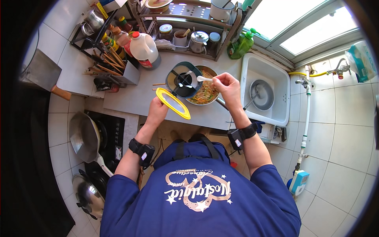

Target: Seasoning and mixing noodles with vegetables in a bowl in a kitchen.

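My left hand (pixel 157 111) holds a yellow-rimmed lid with a clear middle (pixel 174 104), tilted near the counter's front. Pinched in the fingers of my right hand (pixel 227 86) is a small white spoon (pixel 203 78), its bowl end pointing left. The spoon is above a round metal vessel (pixel 215 71) filled with shredded orange and green food (pixel 204 94). Just left of that stands an uncovered dark green seasoning box (pixel 187 65), divided into compartments. White spoons (pixel 186 86) rest in it, and one compartment holds pale contents. Whether the right-hand spoon carries anything cannot be told.
Chopsticks (pixel 160 84) poke out left of the box. A large plastic jug (pixel 145 49) and a utensil holder (pixel 130 74) stand further left. The white sink (pixel 287 89) holds a grey basin (pixel 268 89). A metal rack (pixel 219 56) lines the back; a wok (pixel 84 136) sits at left.
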A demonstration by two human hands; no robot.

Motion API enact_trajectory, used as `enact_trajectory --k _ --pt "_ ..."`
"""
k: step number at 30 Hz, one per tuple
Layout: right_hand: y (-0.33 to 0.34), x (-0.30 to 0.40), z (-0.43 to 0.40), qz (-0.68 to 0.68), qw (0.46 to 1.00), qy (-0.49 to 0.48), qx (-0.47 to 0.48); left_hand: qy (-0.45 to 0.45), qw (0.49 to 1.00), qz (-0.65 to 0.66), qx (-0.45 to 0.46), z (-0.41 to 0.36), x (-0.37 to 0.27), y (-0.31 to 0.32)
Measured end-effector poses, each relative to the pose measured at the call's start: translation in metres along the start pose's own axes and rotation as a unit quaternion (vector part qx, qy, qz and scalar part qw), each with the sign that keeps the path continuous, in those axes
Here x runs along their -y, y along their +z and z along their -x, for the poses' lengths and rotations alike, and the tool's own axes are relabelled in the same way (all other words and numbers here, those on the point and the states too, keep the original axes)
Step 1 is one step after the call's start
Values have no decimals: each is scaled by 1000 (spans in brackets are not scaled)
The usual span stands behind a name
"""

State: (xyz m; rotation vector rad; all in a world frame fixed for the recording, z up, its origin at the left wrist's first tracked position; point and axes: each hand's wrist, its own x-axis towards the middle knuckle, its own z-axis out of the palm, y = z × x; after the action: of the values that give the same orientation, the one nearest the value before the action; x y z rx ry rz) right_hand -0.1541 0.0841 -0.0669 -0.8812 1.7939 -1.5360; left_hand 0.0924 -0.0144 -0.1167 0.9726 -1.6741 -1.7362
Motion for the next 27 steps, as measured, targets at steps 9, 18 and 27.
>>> enact_trajectory --k 9,18,27 --pt "-27 19 -26 7 990 -97 -102 -13 998 37 -45 -1 1 -11" --pt "-45 15 -5 201 966 -135 -92 -15 997 47 -61 1 3 -19" --pt "-41 27 -5 330 908 -256 -45 -23 998 45 -44 -5 1 -10"
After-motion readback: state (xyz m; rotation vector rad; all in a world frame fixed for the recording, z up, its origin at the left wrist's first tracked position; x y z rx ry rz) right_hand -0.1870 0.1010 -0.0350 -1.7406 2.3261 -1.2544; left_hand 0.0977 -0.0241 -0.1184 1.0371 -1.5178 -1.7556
